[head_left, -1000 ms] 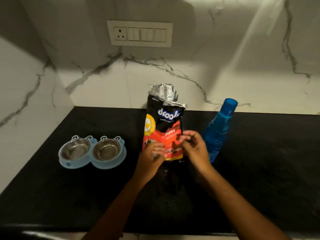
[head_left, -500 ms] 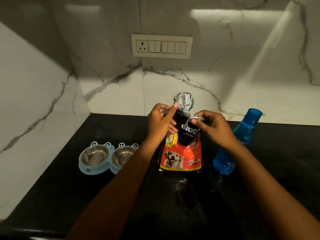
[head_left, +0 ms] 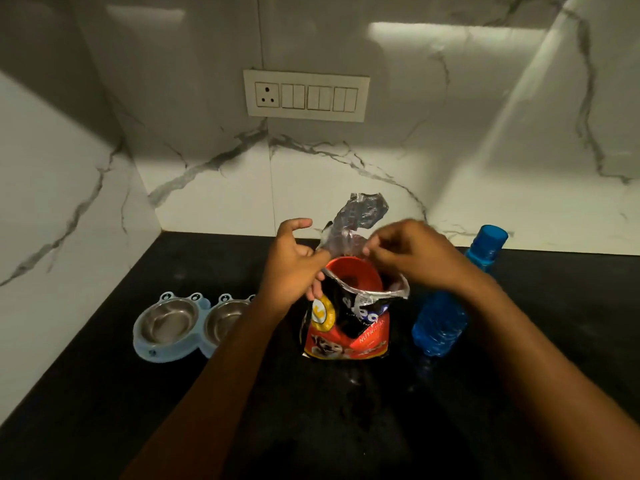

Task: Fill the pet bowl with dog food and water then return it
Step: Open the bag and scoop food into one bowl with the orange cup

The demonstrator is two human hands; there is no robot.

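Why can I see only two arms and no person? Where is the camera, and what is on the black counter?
There is no machine here. The camera sits on a person's head and looks down, so you see only their arms. The left hand and the right hand both hold the open top of a dog food bag that stands on the black counter. Inside the bag sits something round and orange-red, perhaps a scoop. Left of the bag lies a light blue double pet bowl with two shiny metal dishes. Right of it stands a blue bottle. A switch panel is on the wall.
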